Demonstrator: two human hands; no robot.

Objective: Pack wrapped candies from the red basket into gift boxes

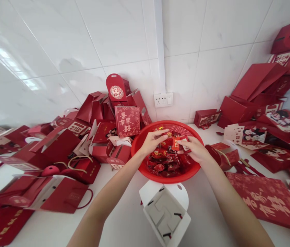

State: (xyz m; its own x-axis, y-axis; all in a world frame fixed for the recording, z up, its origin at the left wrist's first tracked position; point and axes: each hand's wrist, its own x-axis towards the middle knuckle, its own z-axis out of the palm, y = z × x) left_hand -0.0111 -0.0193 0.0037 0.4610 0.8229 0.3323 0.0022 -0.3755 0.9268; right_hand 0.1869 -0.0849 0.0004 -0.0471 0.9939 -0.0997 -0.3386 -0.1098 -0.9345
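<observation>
A red plastic basket (136,156) with a perforated rim holds many wrapped candies (164,161), mostly dark red and red. Over its right side, my right hand (195,149) is closed on red-wrapped candies (176,144), one of them with a white face showing. My left hand (153,141) is above the basket's middle, thumb and fingers drawn together in a pinch. What lies between those fingertips, if anything, I cannot make out. In front of the basket stands an open white-lined box (165,212), its flaps up and its inside bare, with dark ribbon ends poking through the walls.
Red gift boxes (54,147) and bags crowd the left of the white table. A square red box (127,120) stands behind the basket, near a wall socket (163,100). More red boxes (247,103) pile up at the right, with a flat red box (268,199) in front of them.
</observation>
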